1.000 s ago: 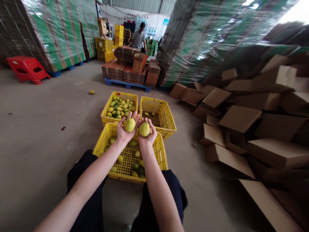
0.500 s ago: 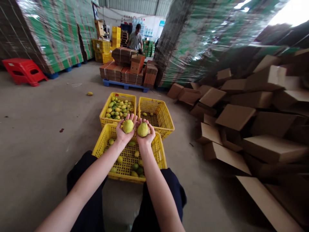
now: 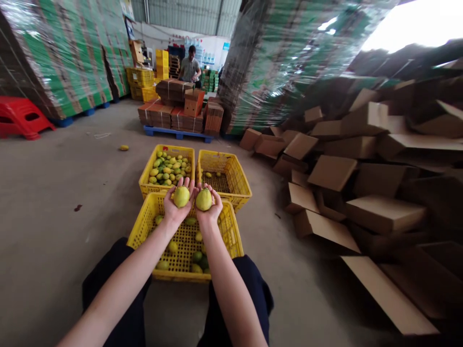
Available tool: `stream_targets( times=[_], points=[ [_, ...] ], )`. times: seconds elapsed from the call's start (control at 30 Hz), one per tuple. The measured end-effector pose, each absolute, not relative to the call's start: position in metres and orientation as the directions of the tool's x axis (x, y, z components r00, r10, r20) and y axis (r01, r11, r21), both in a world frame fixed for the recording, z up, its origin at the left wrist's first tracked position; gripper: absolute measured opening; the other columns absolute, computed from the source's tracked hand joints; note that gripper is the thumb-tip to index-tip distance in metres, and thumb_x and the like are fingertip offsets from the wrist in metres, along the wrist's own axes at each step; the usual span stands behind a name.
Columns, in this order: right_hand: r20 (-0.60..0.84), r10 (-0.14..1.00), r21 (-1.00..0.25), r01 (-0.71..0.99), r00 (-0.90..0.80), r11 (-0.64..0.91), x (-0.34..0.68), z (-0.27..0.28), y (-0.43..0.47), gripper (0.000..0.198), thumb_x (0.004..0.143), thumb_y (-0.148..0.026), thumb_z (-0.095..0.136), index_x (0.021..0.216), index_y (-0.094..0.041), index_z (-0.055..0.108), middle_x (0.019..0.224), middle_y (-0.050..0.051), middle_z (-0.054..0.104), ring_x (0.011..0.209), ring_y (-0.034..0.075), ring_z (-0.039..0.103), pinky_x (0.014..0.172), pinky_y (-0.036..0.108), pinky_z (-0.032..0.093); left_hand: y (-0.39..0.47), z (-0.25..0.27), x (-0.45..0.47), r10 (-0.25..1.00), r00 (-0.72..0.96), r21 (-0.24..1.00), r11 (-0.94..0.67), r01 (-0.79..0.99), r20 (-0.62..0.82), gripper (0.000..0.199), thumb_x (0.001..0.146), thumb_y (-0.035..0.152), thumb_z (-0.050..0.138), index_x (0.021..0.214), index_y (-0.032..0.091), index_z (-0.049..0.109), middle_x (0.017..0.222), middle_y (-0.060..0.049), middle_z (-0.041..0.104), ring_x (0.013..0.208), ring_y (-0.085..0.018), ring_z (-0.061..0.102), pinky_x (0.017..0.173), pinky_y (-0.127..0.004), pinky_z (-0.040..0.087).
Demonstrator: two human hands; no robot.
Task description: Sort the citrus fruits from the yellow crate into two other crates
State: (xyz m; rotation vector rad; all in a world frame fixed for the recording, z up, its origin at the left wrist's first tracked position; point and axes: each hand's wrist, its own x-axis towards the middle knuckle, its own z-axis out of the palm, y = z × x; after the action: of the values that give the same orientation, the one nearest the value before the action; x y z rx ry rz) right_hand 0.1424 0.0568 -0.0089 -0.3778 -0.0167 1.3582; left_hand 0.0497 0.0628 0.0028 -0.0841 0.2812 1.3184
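Observation:
My left hand (image 3: pixel 172 211) is palm up with a yellow-green lemon (image 3: pixel 181 196) cradled in it, fingers stretched forward. Beside it, my right hand (image 3: pixel 213 211) cups a second lemon (image 3: pixel 203 199), its fingers curled around the sides. Both hands hover over the near yellow crate (image 3: pixel 139 230), where several yellow and green lemons lie scattered on the perforated bottom. My forearms cover part of that crate. Behind it on the left, another yellow crate (image 3: pixel 143 187) is well filled with lemons. The crate (image 3: pixel 240 180) on the right behind has a few at its far end.
Open cardboard boxes (image 3: pixel 333 173) lie heaped on the right. A loaded blue pallet (image 3: pixel 177 135) stands ahead, with a person (image 3: pixel 189 67) behind it. Wrapped stacks (image 3: pixel 68 62) rise on both sides. A red stool (image 3: pixel 23 115) and one loose lemon (image 3: pixel 123 148) are on the left floor.
The view has turned slightly, so the surroundings sit further left and a little lower. Both hands still hold their lemons side by side. The person at the back has moved their arms.

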Motion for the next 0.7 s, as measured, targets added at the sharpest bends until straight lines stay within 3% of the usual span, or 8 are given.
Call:
stream_targets(
  times=[0.17, 0.27, 0.33, 0.43, 0.5, 0.53, 0.63, 0.7],
  points=[
    [-0.224, 0.952, -0.258, -0.955, 0.208, 0.148, 0.147, -0.003, 0.052, 0.010, 0.066, -0.017, 0.061, 0.076, -0.018, 0.063, 0.079, 0.000, 0.073, 0.088, 0.019, 0.071, 0.083, 0.032, 0.057, 0.062, 0.006, 0.047, 0.933, 0.234, 0.115, 0.273, -0.955, -0.275, 0.036, 0.084, 0.020, 0.045, 0.114, 0.020, 0.066, 0.110, -0.006, 0.073, 0.108, -0.023, 0.068, 0.093, -0.039, 0.054],
    [-0.257, 0.930, -0.275, -0.942, 0.264, 0.192, 0.165, 0.003, 0.048, 0.011, 0.067, -0.016, 0.060, 0.077, -0.019, 0.063, 0.077, 0.000, 0.073, 0.090, 0.020, 0.071, 0.076, 0.031, 0.058, 0.056, -0.007, 0.045, 0.876, 0.350, 0.206, 0.430, -0.879, -0.332, 0.038, 0.082, 0.018, 0.045, 0.113, 0.018, 0.066, 0.097, -0.008, 0.075, 0.094, -0.022, 0.072, 0.075, -0.032, 0.060],
    [-0.266, 0.908, -0.287, -0.926, 0.323, 0.245, 0.185, 0.011, 0.043, 0.013, 0.067, -0.015, 0.059, 0.079, -0.019, 0.063, 0.076, -0.001, 0.072, 0.087, 0.019, 0.071, 0.073, 0.028, 0.058, 0.045, -0.029, 0.046, 0.721, 0.528, 0.290, 0.676, -0.677, -0.448, 0.038, 0.079, 0.019, 0.045, 0.111, 0.015, 0.066, 0.085, -0.010, 0.075, 0.079, -0.023, 0.074, 0.059, -0.028, 0.059],
    [-0.243, 0.885, -0.292, -0.900, 0.397, 0.324, 0.221, 0.024, 0.029, 0.016, 0.066, -0.014, 0.057, 0.080, -0.020, 0.063, 0.075, -0.002, 0.071, 0.080, 0.014, 0.070, 0.069, 0.024, 0.058, 0.016, -0.079, 0.049, 0.304, 0.706, 0.336, 0.937, -0.098, -0.640, 0.033, 0.074, 0.023, 0.050, 0.099, 0.012, 0.068, 0.073, -0.015, 0.073, 0.060, -0.025, 0.071, 0.041, -0.027, 0.051],
    [-0.192, 0.883, -0.302, -0.882, 0.428, 0.362, 0.243, 0.032, 0.016, 0.016, 0.067, -0.014, 0.057, 0.080, -0.021, 0.063, 0.076, -0.003, 0.071, 0.076, 0.012, 0.069, 0.068, 0.022, 0.058, -0.010, -0.114, 0.046, 0.064, 0.713, 0.318, 0.920, 0.229, -0.698, 0.027, 0.072, 0.029, 0.053, 0.086, 0.013, 0.069, 0.068, -0.017, 0.071, 0.055, -0.027, 0.069, 0.036, -0.028, 0.047],
    [-0.164, 0.883, -0.312, -0.872, 0.440, 0.377, 0.253, 0.036, 0.008, 0.016, 0.067, -0.014, 0.057, 0.080, -0.021, 0.062, 0.076, -0.004, 0.071, 0.075, 0.011, 0.068, 0.068, 0.021, 0.058, -0.023, -0.130, 0.043, 0.002, 0.702, 0.328, 0.885, 0.331, -0.712, 0.025, 0.072, 0.032, 0.054, 0.081, 0.014, 0.069, 0.067, -0.017, 0.070, 0.054, -0.027, 0.068, 0.035, -0.029, 0.047],
    [-0.120, 0.885, -0.355, -0.852, 0.449, 0.384, 0.276, 0.040, -0.017, 0.015, 0.068, -0.014, 0.058, 0.081, -0.022, 0.062, 0.076, -0.005, 0.070, 0.070, 0.009, 0.067, 0.066, 0.020, 0.058, -0.064, -0.158, 0.027, -0.123, 0.621, 0.375, 0.701, 0.607, -0.774, 0.027, 0.070, 0.042, 0.055, 0.067, 0.018, 0.066, 0.060, -0.017, 0.067, 0.047, -0.029, 0.064, 0.036, -0.038, 0.048],
    [-0.151, 0.888, -0.391, -0.851, 0.435, 0.351, 0.285, 0.040, -0.030, 0.016, 0.067, -0.014, 0.057, 0.080, -0.021, 0.062, 0.076, -0.003, 0.070, 0.070, 0.010, 0.067, 0.063, 0.020, 0.059, -0.086, -0.158, 0.015, -0.085, 0.683, 0.537, 0.551, 0.639, -0.725, 0.026, 0.065, 0.046, 0.059, 0.062, 0.021, 0.063, 0.056, -0.014, 0.064, 0.046, -0.033, 0.063, 0.038, -0.048, 0.050]
  ],
)
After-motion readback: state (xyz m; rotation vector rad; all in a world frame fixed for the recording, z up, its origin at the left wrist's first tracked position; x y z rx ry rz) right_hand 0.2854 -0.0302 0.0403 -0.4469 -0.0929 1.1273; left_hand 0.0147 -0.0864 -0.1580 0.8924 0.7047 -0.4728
